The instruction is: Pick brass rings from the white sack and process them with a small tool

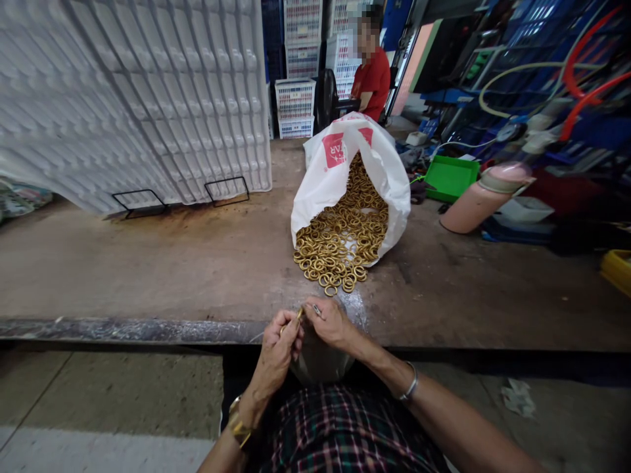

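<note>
Worktable [221, 282], white bag [320, 187] of rings [328, 253] between ribbed panels [192, 98] and bottle [473, 197]

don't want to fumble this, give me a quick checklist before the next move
1. Ring gripped in the left hand: ok.
2. Right hand close to that ring: ok.
3. Small metallic piece at the right hand's fingers identified: cannot tell, too small.
4. White bag open towards the hands: ok.
5. Loose rings all inside the bag: not ok, some spill onto the table.
</note>
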Available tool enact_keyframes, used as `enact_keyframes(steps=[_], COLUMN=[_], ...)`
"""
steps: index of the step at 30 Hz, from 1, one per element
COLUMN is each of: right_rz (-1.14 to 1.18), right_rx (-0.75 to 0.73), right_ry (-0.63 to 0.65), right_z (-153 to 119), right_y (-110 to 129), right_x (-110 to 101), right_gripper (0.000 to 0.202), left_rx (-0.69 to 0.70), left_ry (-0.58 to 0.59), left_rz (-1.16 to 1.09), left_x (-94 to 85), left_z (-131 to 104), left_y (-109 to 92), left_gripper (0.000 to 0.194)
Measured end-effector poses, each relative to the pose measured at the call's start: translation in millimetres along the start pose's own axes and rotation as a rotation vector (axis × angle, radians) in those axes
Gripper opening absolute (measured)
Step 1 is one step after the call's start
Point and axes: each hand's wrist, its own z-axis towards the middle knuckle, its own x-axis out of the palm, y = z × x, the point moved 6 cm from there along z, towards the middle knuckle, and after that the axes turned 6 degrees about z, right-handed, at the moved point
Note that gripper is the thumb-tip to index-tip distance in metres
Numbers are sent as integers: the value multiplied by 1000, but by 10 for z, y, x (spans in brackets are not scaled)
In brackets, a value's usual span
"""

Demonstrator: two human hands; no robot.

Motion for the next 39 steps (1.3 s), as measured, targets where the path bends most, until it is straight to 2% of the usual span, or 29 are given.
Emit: enact_keyframes(steps=[4,8,18,23,28,31,33,36,39], right_rz=[-179,-282,-364,-400,-481,-570,-620,-657,-696], right_rx=[-84,-85,-60,-88,-29,36,72,72,87], right_ry=[123,171,200,290,371,347,299,129,-70], right_z=[-67,-92,-82,-73,-41,12,65,176,288], right_y=[32,45,43,48,56,35,7,-22,-59], right_x=[93,127,132,160,141,105,68,-58,-258], right_gripper=[16,16,18,20,23,24,25,25,28], left_rx=[21,32,32,54,14,18,27,-2,-82], left_ry=[-8,-19,-15,-35,-34,29,96,122,58], left_rz=[43,76,120,150,133,69,-65,-312,-436], left_x=[-12,-24,-18,-35,-21,48,106,121,54], left_z=[7,9,-1,10,-60,-147,-185,-171,-108], left_y=[-15,-20,-50,-49,-69,-145,-206,-242,-173], left_gripper=[27,28,28,28,29,28,26,26,27])
